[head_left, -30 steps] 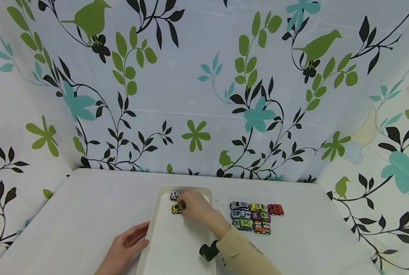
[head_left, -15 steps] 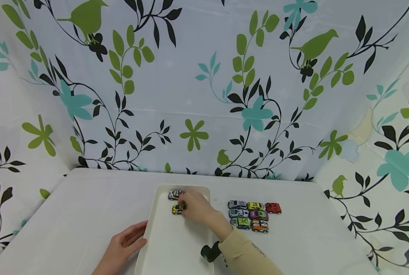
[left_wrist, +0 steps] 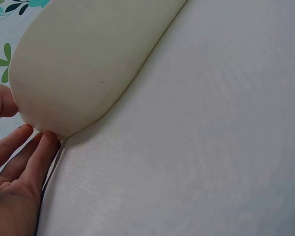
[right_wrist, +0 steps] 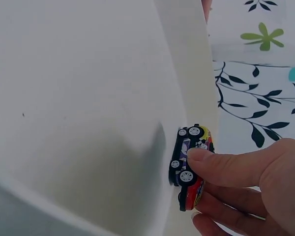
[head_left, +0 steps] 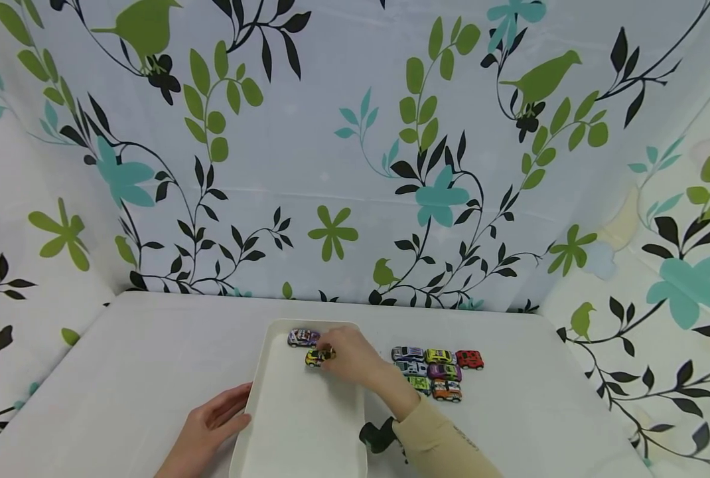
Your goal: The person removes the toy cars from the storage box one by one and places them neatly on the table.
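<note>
A shallow off-white tray [head_left: 307,425] lies on the white table. At its far end my right hand [head_left: 355,355] pinches a small yellow-and-black toy car [head_left: 316,358] with red at one end. The thumb [right_wrist: 214,164] presses its underside, which faces the right wrist camera. Just beyond it a purple-and-white toy car [head_left: 301,337] sits near the tray's far left corner, partly hidden behind the held one in the right wrist view. My left hand [head_left: 212,421] touches the tray's left outer wall, its fairly straight fingertips [left_wrist: 49,137] right at the edge.
Right of the tray, several toy cars stand close together in rows, among them a red one [head_left: 470,360], a purple-and-green one [head_left: 444,372] and an orange one [head_left: 446,390]. A black wrist camera [head_left: 377,435] overhangs the tray's right rim. Patterned cloth [head_left: 331,133] hangs behind the table.
My right hand has shifted right and slightly away with the yellow toy car, and the purple-and-white one shows more fully. The left hand stays at the tray. The head view has drifted slightly.
</note>
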Action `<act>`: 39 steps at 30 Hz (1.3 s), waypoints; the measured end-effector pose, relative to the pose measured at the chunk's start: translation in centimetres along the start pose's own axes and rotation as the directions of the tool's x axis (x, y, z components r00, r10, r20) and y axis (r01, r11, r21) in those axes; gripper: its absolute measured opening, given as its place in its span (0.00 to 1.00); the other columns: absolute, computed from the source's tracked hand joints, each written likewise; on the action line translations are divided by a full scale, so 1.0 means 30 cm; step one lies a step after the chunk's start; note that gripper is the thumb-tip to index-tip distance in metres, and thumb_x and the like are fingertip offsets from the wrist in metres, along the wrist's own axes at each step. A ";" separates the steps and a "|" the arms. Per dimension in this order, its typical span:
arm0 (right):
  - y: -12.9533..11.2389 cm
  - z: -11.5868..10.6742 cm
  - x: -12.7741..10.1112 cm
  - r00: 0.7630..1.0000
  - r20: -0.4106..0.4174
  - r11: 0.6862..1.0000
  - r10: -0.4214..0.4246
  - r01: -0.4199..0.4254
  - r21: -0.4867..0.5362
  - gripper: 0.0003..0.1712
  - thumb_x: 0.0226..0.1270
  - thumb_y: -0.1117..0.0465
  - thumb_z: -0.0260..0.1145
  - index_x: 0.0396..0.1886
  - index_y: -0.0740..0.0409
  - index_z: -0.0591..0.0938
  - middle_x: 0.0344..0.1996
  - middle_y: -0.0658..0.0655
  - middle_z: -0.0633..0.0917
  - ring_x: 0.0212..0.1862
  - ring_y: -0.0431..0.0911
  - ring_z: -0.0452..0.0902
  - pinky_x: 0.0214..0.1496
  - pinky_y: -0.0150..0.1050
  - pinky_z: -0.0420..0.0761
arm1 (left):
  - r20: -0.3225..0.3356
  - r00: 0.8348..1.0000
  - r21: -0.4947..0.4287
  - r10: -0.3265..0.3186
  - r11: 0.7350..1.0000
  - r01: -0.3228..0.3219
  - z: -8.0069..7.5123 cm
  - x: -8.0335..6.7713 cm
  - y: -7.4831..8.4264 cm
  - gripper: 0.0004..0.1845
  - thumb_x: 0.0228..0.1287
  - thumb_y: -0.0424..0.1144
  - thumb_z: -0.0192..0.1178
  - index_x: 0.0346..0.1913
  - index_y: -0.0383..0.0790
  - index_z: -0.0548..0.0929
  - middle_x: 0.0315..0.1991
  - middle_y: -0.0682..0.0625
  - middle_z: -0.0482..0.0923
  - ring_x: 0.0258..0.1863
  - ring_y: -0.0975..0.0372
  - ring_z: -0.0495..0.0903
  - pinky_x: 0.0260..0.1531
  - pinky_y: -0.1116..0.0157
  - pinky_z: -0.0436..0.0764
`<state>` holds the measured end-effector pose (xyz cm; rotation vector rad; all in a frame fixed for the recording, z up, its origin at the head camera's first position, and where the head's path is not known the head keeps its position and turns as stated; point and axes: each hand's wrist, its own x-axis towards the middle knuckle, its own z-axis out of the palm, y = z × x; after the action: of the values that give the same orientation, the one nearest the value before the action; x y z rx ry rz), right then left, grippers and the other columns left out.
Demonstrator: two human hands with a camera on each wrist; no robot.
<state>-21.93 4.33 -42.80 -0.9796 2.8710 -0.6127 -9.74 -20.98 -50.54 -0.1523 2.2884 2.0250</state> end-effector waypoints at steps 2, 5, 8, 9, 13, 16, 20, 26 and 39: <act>0.006 -0.008 -0.008 1.000 -0.007 1.000 -0.006 0.006 -0.005 0.13 0.59 0.64 0.75 0.45 0.55 0.88 0.39 0.49 0.87 0.46 0.42 0.79 0.55 0.39 0.79 | 0.000 1.000 -0.005 -0.001 1.000 0.001 0.000 0.000 0.001 0.31 0.66 0.38 0.66 0.70 0.35 0.72 0.68 0.38 0.72 0.56 0.76 0.78 0.51 0.77 0.77; 0.017 -0.019 -0.024 1.000 -0.013 1.000 -0.008 0.008 0.003 0.12 0.60 0.64 0.75 0.45 0.55 0.88 0.39 0.49 0.87 0.46 0.42 0.78 0.53 0.39 0.80 | -0.009 1.000 0.000 -0.016 1.000 0.016 0.001 0.001 0.002 0.31 0.66 0.38 0.67 0.70 0.35 0.72 0.68 0.38 0.72 0.58 0.70 0.79 0.50 0.77 0.78; 0.027 -0.033 -0.043 1.000 -0.021 1.000 -0.009 0.009 0.009 0.12 0.61 0.65 0.74 0.45 0.55 0.88 0.39 0.49 0.86 0.46 0.43 0.78 0.52 0.39 0.80 | -0.017 0.999 0.012 -0.033 0.999 0.033 0.002 0.002 0.000 0.31 0.66 0.39 0.67 0.70 0.36 0.72 0.68 0.38 0.73 0.63 0.59 0.78 0.50 0.76 0.79; 0.030 -0.038 -0.051 1.000 -0.028 1.000 -0.011 0.012 0.012 0.12 0.61 0.65 0.74 0.45 0.56 0.88 0.39 0.49 0.86 0.46 0.43 0.79 0.51 0.39 0.80 | -0.018 0.999 0.017 -0.036 0.999 0.036 0.002 0.002 0.000 0.31 0.66 0.39 0.67 0.70 0.36 0.72 0.68 0.38 0.72 0.64 0.56 0.77 0.50 0.76 0.79; 0.046 -0.055 -0.077 0.999 -0.049 1.000 -0.008 0.009 0.023 0.12 0.62 0.65 0.73 0.46 0.57 0.88 0.41 0.50 0.86 0.47 0.44 0.80 0.51 0.40 0.81 | -0.020 0.999 0.022 -0.039 0.999 0.039 0.002 0.002 0.004 0.32 0.65 0.40 0.67 0.70 0.36 0.72 0.68 0.39 0.73 0.64 0.56 0.77 0.49 0.76 0.79; 0.061 -0.061 -0.094 0.997 -0.071 1.000 -0.009 0.010 0.018 0.13 0.63 0.65 0.73 0.47 0.57 0.88 0.42 0.52 0.86 0.47 0.45 0.81 0.50 0.40 0.82 | -0.018 0.999 0.017 -0.032 0.999 0.032 0.002 0.001 0.007 0.31 0.65 0.39 0.67 0.70 0.36 0.72 0.68 0.39 0.73 0.61 0.64 0.79 0.49 0.77 0.79; 0.087 -0.062 -0.115 0.994 -0.108 1.000 -0.012 0.012 0.006 0.14 0.62 0.65 0.73 0.48 0.58 0.88 0.44 0.53 0.86 0.49 0.47 0.83 0.52 0.41 0.84 | -0.007 0.999 -0.001 -0.033 0.999 0.033 0.002 0.001 0.009 0.31 0.66 0.39 0.67 0.70 0.36 0.72 0.68 0.39 0.72 0.57 0.71 0.80 0.49 0.76 0.79; 0.122 -0.061 -0.147 0.988 -0.154 1.000 -0.023 0.023 -0.001 0.13 0.63 0.67 0.72 0.48 0.58 0.87 0.43 0.53 0.86 0.46 0.47 0.83 0.49 0.43 0.84 | -0.007 0.999 0.004 -0.043 0.999 0.043 0.003 0.003 0.009 0.31 0.66 0.40 0.67 0.70 0.37 0.72 0.68 0.39 0.72 0.62 0.61 0.78 0.49 0.76 0.79; 0.176 -0.045 -0.207 0.968 -0.243 0.998 -0.067 0.065 -0.015 0.14 0.60 0.71 0.72 0.46 0.58 0.88 0.42 0.53 0.86 0.46 0.47 0.81 0.50 0.45 0.84 | -0.008 1.000 0.023 -0.014 1.000 0.014 0.004 0.001 0.007 0.31 0.66 0.38 0.67 0.70 0.36 0.71 0.68 0.38 0.72 0.53 0.79 0.78 0.49 0.77 0.79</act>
<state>-20.24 12.31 -44.08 -1.0758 3.0624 -0.7797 -9.82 -20.85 -50.35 -0.1747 2.3083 1.9936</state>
